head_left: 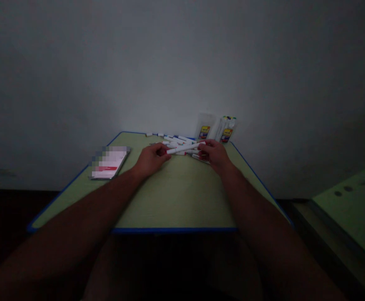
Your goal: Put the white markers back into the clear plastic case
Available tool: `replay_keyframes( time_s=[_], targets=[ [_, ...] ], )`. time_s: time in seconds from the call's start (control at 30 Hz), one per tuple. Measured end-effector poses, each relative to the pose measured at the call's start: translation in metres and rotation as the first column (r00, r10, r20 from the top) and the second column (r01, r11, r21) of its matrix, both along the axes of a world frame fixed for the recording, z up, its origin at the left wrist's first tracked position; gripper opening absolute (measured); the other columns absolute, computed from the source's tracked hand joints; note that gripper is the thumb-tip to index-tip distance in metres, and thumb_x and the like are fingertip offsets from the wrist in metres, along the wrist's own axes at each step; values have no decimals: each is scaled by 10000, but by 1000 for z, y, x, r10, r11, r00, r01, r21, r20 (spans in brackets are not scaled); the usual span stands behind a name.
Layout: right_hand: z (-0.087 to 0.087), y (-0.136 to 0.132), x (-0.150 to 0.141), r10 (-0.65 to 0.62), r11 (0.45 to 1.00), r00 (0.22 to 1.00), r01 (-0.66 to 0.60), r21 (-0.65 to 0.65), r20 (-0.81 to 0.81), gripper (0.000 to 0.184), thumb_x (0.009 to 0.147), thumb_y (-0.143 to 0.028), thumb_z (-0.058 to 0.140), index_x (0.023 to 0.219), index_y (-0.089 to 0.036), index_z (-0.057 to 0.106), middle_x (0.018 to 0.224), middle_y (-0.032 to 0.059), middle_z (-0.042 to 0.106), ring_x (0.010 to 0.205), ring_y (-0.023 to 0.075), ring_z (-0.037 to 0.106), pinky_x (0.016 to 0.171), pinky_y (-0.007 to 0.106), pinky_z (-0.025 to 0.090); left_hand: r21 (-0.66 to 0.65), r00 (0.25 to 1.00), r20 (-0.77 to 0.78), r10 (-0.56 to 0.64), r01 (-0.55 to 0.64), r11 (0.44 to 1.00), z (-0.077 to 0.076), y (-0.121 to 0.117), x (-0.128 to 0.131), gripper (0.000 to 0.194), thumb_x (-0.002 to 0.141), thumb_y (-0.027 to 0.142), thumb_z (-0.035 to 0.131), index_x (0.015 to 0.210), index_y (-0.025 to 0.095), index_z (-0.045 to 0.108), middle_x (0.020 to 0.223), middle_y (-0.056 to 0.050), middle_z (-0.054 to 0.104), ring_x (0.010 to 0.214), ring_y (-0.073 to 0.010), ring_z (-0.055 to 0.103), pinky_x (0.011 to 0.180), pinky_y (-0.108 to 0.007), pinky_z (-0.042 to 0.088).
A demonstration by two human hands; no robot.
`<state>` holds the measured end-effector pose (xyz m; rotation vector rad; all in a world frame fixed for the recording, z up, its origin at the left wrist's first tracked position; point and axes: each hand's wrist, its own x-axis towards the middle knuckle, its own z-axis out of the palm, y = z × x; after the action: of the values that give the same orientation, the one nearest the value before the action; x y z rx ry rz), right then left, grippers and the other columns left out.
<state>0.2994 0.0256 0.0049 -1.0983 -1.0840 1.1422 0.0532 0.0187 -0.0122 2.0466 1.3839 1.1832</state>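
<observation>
A white marker pen is held level between both hands, just above a green table. My left hand pinches its left end and my right hand grips its right end. Behind and under the pen lies a loose pile of several white markers with coloured caps, spread toward the table's far edge.
Two clear marker packs lean against the white wall at the table's far right. A phone lies on the table's left side. The table has a blue rim. Another green surface shows at the right.
</observation>
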Motion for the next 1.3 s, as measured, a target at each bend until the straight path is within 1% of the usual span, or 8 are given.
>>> replay_keyframes(
  time_s=[0.3, 0.57, 0.8, 0.97, 1.07, 1.13, 1.2, 1.3],
  targets=[
    [4, -2, 4, -2, 1000, 999, 1, -13, -43, 15, 819, -141, 690, 823, -138, 676, 694, 18, 689, 542, 105, 625, 479, 215, 534, 0, 1000, -3, -16, 16, 1000, 0, -1, 1, 177, 755, 286, 716, 905, 192, 709, 803, -21, 698, 733, -168, 587, 692, -315, 442],
    [8, -4, 5, -35, 999, 997, 34, -25, -62, 163, 853, -269, 726, 780, -151, 640, 660, 18, 688, 530, 108, 628, 473, 210, 529, 12, 998, -59, -24, 25, 1000, 5, -5, 3, 242, 848, 416, 606, 838, 193, 701, 735, -15, 650, 688, -166, 538, 644, -312, 387],
    [5, -1, 6, -58, 998, 994, 57, -20, -90, 275, 832, -378, 761, 751, -153, 625, 592, 1, 649, 448, 94, 575, 437, 204, 492, 19, 991, -124, -55, 58, 998, 9, -9, 5, 290, 896, 421, 532, 778, 197, 674, 734, -14, 653, 699, -170, 543, 661, -314, 395],
    [8, -4, 5, -68, 997, 991, 64, -37, -116, 250, 842, -354, 752, 742, -160, 630, 607, 11, 669, 475, 107, 602, 443, 211, 513, 17, 990, -120, -78, 80, 997, 5, -6, 5, 250, 875, 413, 575, 852, 192, 689, 842, -38, 701, 776, -185, 602, 745, -333, 460],
    [10, -5, 4, -88, 996, 987, 85, -29, -134, 212, 858, -310, 732, 745, -157, 638, 631, 20, 686, 508, 112, 626, 450, 207, 525, -20, 972, -207, -111, 109, 994, 3, -6, 4, 293, 847, 414, 615, 1003, 184, 707, 979, -74, 728, 878, -217, 648, 818, -356, 498],
    [10, -5, 5, -104, 995, 984, 103, -13, -147, 181, 869, -278, 713, 757, -155, 641, 635, 16, 686, 521, 114, 637, 449, 205, 528, -26, 936, -322, -140, 139, 990, 2, -6, 3, 416, 834, 434, 636, 1163, 184, 687, 1167, -106, 713, 1049, -263, 648, 935, -391, 487],
    [11, -4, 6, -118, 993, 980, 119, 1, -161, 157, 870, -262, 705, 771, -159, 639, 637, 6, 685, 520, 112, 639, 444, 204, 528, -15, 880, -430, -201, 216, 976, 0, -5, 1, 537, 847, 462, 625, 1303, 180, 629, 1353, -125, 636, 1242, -296, 573, 1070, -421, 415],
    [14, -4, 8, -157, 987, 970, 162, 9, -187, 145, 863, -249, 705, 776, -169, 621, 632, -14, 676, 491, 100, 622, 425, 195, 514, -23, 785, -540, -304, 347, 938, -5, -3, -2, 638, 885, 502, 571, 1417, 150, 540, 1501, -159, 507, 1389, -311, 447, 1160, -446, 317]
  ],
)
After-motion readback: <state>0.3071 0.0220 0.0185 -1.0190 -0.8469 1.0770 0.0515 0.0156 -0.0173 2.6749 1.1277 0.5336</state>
